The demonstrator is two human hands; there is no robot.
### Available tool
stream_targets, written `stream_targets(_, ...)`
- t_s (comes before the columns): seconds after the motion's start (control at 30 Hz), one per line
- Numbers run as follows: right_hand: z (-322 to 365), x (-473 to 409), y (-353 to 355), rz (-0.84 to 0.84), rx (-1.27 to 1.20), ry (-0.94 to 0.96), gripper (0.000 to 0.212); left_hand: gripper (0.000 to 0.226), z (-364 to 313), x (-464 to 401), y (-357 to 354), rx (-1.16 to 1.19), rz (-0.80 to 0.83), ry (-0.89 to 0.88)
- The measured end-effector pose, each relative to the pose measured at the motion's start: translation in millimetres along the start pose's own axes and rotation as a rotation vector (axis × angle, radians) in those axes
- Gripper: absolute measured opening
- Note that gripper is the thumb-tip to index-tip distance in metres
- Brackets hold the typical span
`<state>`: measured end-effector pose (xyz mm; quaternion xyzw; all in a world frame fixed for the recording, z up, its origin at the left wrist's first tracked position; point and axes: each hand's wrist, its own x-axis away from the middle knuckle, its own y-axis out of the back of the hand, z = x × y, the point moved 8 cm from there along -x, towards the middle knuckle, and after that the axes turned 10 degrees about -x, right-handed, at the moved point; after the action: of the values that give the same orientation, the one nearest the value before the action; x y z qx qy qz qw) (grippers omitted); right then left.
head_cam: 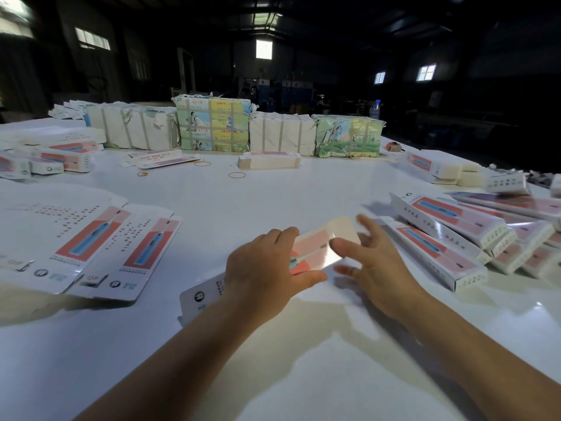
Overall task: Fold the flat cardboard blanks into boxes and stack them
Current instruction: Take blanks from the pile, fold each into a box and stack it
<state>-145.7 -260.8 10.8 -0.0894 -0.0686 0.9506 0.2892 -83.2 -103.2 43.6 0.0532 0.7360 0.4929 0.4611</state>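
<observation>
We see the cardboard blank [315, 253] lying near the middle of the white table [273, 199], slanting from near left to far right. Our left hand [267, 268] grips its middle, thumb curled beneath; our right hand [373, 262] hovers beside it, fingers spread, holding nothing. Folded boxes [449, 238] pile at right, flat blanks [91, 247] at left.

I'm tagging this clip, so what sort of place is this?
Probably a packaging workshop inside a dim industrial hall: strapped bundles of printed card line the table, folded boxes pile up beside flat blanks.
</observation>
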Motion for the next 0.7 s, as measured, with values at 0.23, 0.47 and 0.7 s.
stream_targets(0.23, 32, 14, -14, 0.041, 0.621, 0.461, 0.046, 0.072, -2, 2, -1, 0.034, 0.010, -0.003)
stream_targets(0.47, 22, 22, -24, 0.011, 0.460, 0.466, 0.021, 0.066, -9, 2, 2, 0.006, -0.039, 0.011)
stream_targets(0.7, 24, 25, -26, -0.015, 0.455, 0.468, 0.019, 0.070, -7, 2, 1, 0.009, -0.001, 0.056)
